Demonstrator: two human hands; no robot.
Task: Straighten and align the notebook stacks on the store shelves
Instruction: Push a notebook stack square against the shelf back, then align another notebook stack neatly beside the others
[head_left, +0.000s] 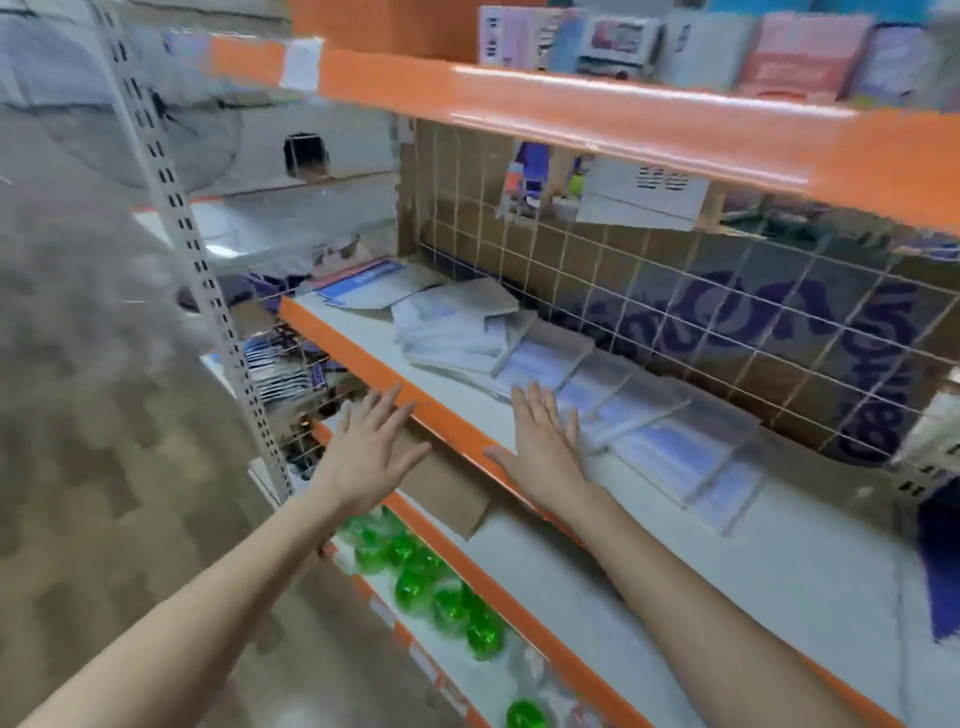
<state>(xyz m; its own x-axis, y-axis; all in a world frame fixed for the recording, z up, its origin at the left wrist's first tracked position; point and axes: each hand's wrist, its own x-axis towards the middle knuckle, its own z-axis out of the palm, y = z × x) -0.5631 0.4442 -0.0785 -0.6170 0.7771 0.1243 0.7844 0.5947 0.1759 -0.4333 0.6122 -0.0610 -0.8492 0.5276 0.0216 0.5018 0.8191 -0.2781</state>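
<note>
Currently both hands flat, fingers spread, holding nothing. Right hand (540, 441) over shelf (779, 561) front edge, fingertips touching slumped notebook stack (649, 431) mid-shelf. Left hand (371, 441) just off orange front lip, left of it. Second messy stack (457, 327) toward back-left corner. Advice: bracket fanned stack with both palms, square against front edge, lift skewed copies rather than drag.

On the middle shelf (675, 561), the notebook stacks (467, 332) lie toward the left, before a wire grid (675, 291). Sleeved packs (675, 441) lie to their right. Bottles (415, 587) sit on the shelf below.
</note>
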